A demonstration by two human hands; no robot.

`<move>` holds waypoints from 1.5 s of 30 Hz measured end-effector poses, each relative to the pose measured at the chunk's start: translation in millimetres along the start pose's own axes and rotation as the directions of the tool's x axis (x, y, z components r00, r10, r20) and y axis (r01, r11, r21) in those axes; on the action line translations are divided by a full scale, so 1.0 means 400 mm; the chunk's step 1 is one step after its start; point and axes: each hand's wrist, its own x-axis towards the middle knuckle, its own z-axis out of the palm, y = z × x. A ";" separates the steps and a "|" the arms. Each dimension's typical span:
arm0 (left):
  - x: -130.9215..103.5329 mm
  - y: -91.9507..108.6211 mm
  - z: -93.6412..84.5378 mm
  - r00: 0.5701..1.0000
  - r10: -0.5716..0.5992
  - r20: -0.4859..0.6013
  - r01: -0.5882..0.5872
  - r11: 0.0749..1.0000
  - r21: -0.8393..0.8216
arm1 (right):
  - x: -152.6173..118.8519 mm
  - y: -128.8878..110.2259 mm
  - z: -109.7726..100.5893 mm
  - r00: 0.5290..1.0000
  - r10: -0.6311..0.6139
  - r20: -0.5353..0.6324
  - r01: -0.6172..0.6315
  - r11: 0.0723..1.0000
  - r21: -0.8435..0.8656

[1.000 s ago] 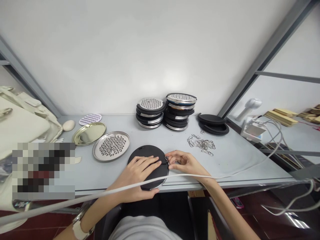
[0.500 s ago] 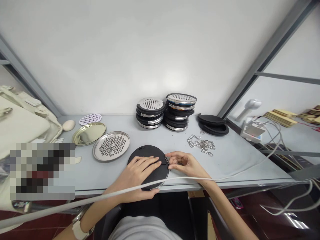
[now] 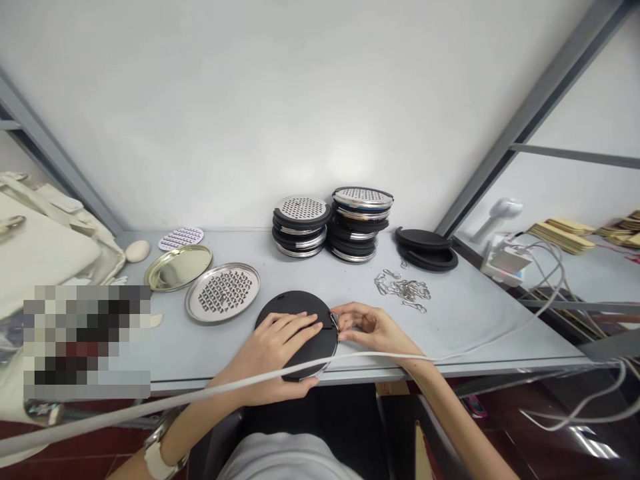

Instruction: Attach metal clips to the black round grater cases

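Observation:
A black round plate with a silvery rim (image 3: 313, 350) lies at the table's front edge. Across its top my left hand (image 3: 280, 343) spreads its fingers, while the thumb hooks around the near rim, so the hand grips the plate. At the plate's right side, my right hand (image 3: 367, 327) pinches a small metal wire clip (image 3: 335, 320) against the rim. The fingers partly cover the clip, and I cannot tell whether it is hooked on. To the right lies a pile of similar wire clips (image 3: 407, 289). A round metal grater disc (image 3: 225, 291) rests to the left.
Two stacks of round graters in black holders (image 3: 301, 223) stand against the wall. Black round holders (image 3: 427, 250) lie further right. A gold-coloured disc (image 3: 179, 268), a white perforated disc (image 3: 181, 238) and a bag (image 3: 45, 240) are leftward. A white cable (image 3: 225, 388) crosses above my forearms.
My right fingers have shifted very slightly at the clip, which now sits closer against the plate's rim. The left hand and the plate have stayed put.

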 end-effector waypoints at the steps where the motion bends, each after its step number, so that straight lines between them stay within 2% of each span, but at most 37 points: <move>1: 0.000 0.000 0.000 1.000 0.004 -0.004 -0.004 1.000 -0.002 | -0.001 -0.003 0.000 1.000 0.003 0.000 -0.003 1.000 -0.007; 13: 0.001 0.002 -0.003 1.000 0.010 0.000 -0.010 1.000 -0.001 | -0.004 -0.006 0.002 0.999 0.035 -0.022 -0.037 0.997 -0.071; 22: 0.000 0.000 -0.002 1.000 0.008 0.011 -0.008 1.000 0.002 | -0.010 -0.012 -0.001 1.000 0.026 0.013 -0.024 0.992 -0.120; 28: 0.001 0.001 -0.002 1.000 0.010 -0.015 -0.010 1.000 -0.010 | -0.011 -0.014 0.000 1.000 0.021 0.005 -0.020 0.985 -0.170; 45: 0.001 0.003 -0.004 1.000 0.005 -0.016 -0.005 1.000 -0.012 | -0.004 0.009 0.000 1.000 -0.017 0.006 0.018 0.988 -0.155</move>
